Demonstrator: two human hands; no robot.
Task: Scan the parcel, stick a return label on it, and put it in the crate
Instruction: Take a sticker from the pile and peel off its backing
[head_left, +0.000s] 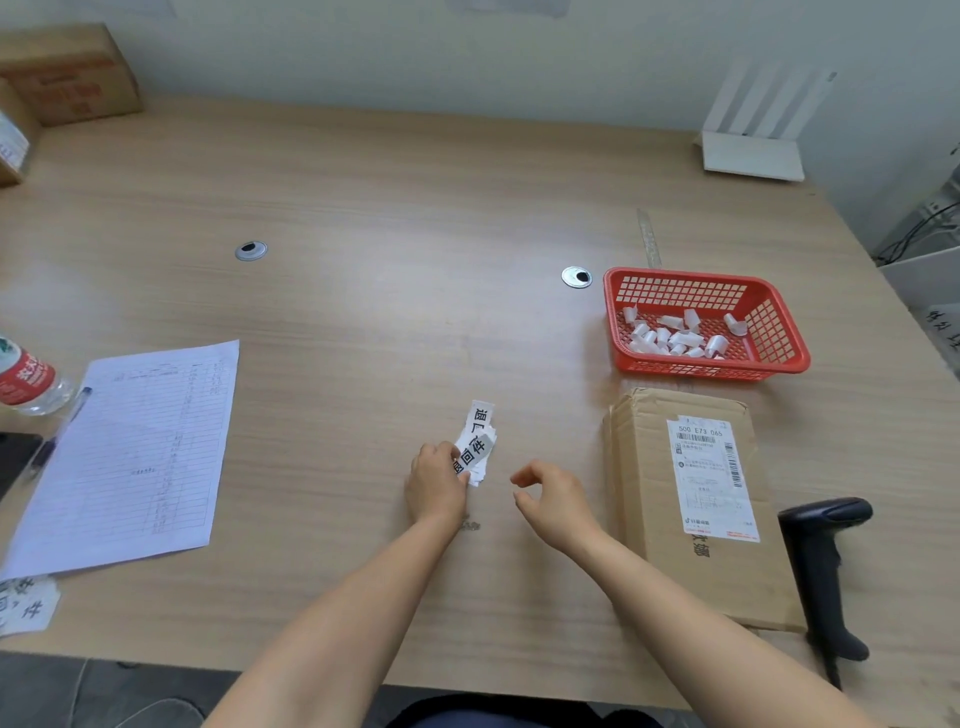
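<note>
Labelling step: left grip (436, 480) pinches the return labels (475, 447) on the bench (363, 208), right grip (550, 496) half-open and empty, parcel (691, 499) flat beside the scanner (826, 566); next, peel one label

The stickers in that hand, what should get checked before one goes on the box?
1. Labels held: ok, the left hand pinches a small stack above the table.
2. One label peeled free: not ok, they look bunched together.
3. Right hand free to peel: ok, it is open and holds nothing.
4. Box within reach: ok, it lies flat just right of the right hand.
5. Bare spot on the box: ok, brown cardboard shows left of its shipping label.
6. Box already scanned: cannot tell; the scanner lies on the table beside it.
</note>
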